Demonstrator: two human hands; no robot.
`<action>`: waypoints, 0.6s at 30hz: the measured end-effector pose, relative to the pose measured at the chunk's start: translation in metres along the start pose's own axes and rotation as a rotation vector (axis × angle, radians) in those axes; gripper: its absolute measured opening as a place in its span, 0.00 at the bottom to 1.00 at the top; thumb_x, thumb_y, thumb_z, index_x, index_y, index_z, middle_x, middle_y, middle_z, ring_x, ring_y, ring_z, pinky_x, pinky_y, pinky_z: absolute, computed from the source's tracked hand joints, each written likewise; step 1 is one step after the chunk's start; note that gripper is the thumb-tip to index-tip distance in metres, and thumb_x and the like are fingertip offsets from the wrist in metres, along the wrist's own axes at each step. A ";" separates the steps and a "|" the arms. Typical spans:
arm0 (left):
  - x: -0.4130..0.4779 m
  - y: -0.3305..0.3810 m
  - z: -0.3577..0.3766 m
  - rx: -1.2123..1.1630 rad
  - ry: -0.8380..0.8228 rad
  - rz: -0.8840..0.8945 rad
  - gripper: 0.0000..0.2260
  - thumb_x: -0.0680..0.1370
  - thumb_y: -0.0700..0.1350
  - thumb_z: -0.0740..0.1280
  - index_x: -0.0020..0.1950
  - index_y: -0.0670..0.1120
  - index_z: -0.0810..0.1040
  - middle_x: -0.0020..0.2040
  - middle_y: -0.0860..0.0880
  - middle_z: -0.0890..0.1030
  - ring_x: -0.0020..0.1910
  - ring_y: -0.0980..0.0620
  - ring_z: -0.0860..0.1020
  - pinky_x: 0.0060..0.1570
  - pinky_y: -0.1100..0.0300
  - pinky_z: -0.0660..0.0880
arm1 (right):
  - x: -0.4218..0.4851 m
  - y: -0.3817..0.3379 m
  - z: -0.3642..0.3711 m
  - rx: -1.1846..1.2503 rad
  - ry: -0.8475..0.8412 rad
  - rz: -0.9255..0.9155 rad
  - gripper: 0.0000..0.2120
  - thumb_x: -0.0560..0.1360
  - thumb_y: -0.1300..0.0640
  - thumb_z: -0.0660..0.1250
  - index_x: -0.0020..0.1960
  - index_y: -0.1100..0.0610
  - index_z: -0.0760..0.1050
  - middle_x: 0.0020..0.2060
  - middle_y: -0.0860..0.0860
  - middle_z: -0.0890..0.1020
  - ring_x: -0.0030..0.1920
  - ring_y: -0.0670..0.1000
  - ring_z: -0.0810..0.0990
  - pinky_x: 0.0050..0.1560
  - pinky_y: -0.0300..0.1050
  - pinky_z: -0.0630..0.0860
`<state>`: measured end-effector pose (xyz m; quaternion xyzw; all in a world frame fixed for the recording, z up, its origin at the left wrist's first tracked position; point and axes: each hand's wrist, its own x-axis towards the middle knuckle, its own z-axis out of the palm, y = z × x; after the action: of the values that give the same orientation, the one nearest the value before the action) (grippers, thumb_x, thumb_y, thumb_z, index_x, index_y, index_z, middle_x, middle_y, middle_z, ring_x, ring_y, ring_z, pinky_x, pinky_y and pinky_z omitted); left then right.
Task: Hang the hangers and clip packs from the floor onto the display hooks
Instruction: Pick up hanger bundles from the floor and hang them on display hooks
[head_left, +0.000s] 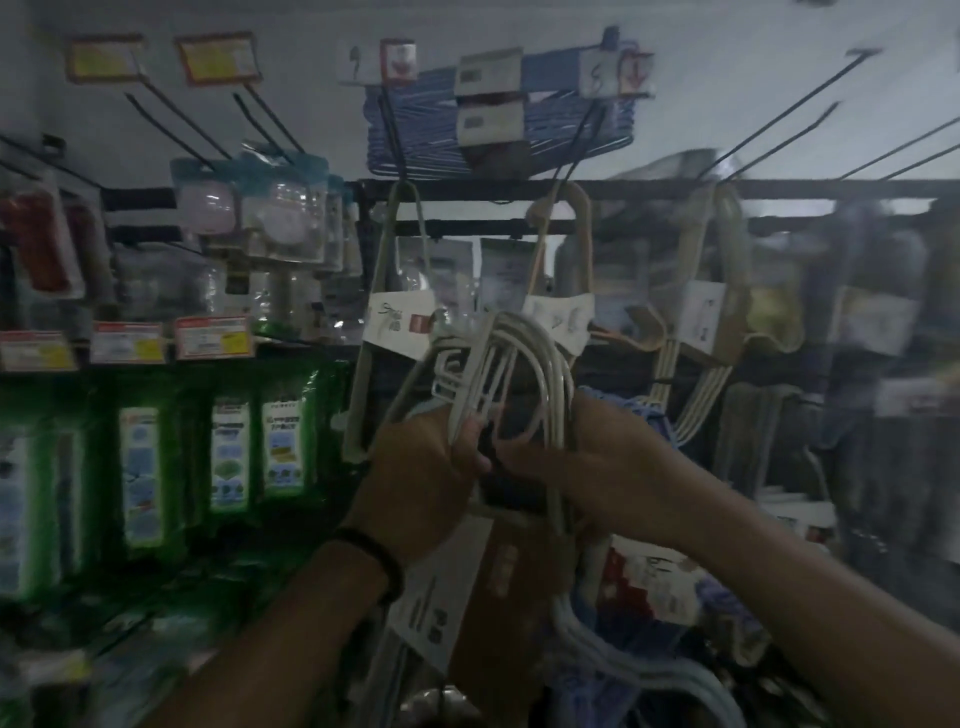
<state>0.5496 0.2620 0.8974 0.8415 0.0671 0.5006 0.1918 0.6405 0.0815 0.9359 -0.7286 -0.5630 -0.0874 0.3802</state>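
Before a dim shop display, left hand (421, 467) and right hand (597, 467) both grip a bundle of white hangers (511, 374), hook ends raised but not yet on any display hook (789, 114). Several packs apparently hang already; the floor is unseen.

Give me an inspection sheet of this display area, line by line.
Surface: dark display rack with long wire hooks, several bare.
Job's things: bundle of white hangers held up in front of the rack; beige hanger packs already hung.
Clutter: green packets on the left shelf; blue hanger stack up top.
Grippers: left hand and right hand both grip the hanger bundle near its curved tops.
Cables: nothing seen.
Surroundings: dim, blurred shop aisle; price tags along the shelf edge.
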 end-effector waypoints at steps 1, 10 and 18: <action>0.006 0.008 0.011 0.017 0.014 0.009 0.15 0.85 0.50 0.61 0.45 0.48 0.82 0.37 0.55 0.81 0.37 0.60 0.79 0.42 0.60 0.78 | 0.000 0.001 -0.006 -0.155 0.017 0.023 0.16 0.78 0.39 0.66 0.42 0.51 0.77 0.36 0.51 0.79 0.33 0.44 0.79 0.34 0.47 0.76; 0.060 0.103 0.080 -0.014 -0.066 0.067 0.17 0.80 0.44 0.70 0.33 0.50 0.70 0.30 0.54 0.72 0.29 0.56 0.73 0.23 0.69 0.64 | -0.004 0.041 -0.113 -0.563 0.385 0.347 0.13 0.84 0.50 0.61 0.44 0.57 0.72 0.35 0.50 0.73 0.41 0.55 0.79 0.37 0.44 0.70; 0.125 0.193 0.136 -0.021 -0.145 0.055 0.16 0.85 0.46 0.63 0.37 0.45 0.72 0.36 0.48 0.77 0.34 0.51 0.76 0.30 0.60 0.70 | 0.001 0.069 -0.226 -0.637 0.355 0.421 0.18 0.86 0.47 0.58 0.50 0.61 0.77 0.40 0.52 0.78 0.44 0.53 0.80 0.46 0.49 0.79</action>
<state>0.7137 0.0881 1.0170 0.8750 0.0248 0.4442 0.1912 0.7697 -0.0708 1.0621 -0.8825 -0.2725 -0.3015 0.2367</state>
